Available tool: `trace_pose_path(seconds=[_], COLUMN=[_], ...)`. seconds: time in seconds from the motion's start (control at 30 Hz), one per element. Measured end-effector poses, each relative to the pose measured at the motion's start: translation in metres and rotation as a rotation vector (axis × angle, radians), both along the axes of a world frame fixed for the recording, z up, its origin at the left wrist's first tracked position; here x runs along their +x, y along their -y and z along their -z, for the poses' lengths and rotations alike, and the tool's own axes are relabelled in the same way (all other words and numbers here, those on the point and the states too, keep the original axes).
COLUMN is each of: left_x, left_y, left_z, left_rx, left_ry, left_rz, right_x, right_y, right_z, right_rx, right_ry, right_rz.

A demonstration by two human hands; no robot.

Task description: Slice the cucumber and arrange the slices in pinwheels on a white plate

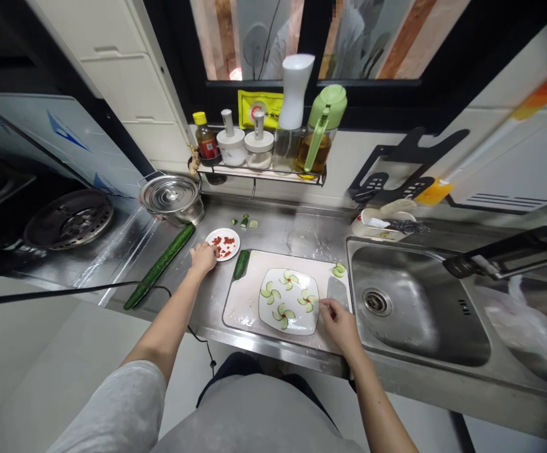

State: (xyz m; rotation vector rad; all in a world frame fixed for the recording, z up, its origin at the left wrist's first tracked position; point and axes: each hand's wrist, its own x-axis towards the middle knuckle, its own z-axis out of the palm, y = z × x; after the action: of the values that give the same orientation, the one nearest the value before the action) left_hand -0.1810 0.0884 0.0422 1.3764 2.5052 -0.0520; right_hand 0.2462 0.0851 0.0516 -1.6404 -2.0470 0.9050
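My left hand (203, 257) reaches over the near-left rim of a small round white plate (236, 240), its fingers bent down among chopped red pieces (228, 240). Whether a piece is between the fingertips is hidden. My right hand (340, 322) is closed in a pinch beside the right edge of a square white plate (288, 318); what it holds, if anything, is too small to name. On that plate lie several pinwheels of cucumber slices (289, 279), with red bits at their centres. It rests on a pale cutting board (241, 314). A knife blade (337, 290) lies at the board's right side.
A cucumber piece (242, 264) and sliced cucumber (338, 270) lie on the board. Left are a long cucumber (160, 267) and a lidded steel pot (172, 195). A sink (396, 302) borders the board's right. Behind, a rack (264, 173) bears seasoning jars and an oil bottle (318, 135).
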Motion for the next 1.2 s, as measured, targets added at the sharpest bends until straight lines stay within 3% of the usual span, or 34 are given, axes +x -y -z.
trace_pose_path(seconds=[0.43, 0.83, 1.07, 1.2], left_x=[-0.003, -0.002, -0.001, 0.018], left_y=[0.009, -0.004, 0.010, 0.024], left_z=[-0.002, 0.006, -0.002, 0.002], left_rx=[0.015, 0.019, 0.226, 0.416], left_ry=[0.012, 0.051, 0.303, 0.530], left_rz=[0.003, -0.144, -0.239, -0.157], right_x=[0.000, 0.001, 0.000, -0.016], right_y=[0.004, 0.010, 0.014, 0.012], right_z=[-0.004, -0.006, -0.007, -0.018], right_rx=[-0.021, -0.033, -0.033, -0.021], right_ry=[0.017, 0.032, 0.030, -0.012], right_rz=[-0.011, -0.001, 0.006, -0.020])
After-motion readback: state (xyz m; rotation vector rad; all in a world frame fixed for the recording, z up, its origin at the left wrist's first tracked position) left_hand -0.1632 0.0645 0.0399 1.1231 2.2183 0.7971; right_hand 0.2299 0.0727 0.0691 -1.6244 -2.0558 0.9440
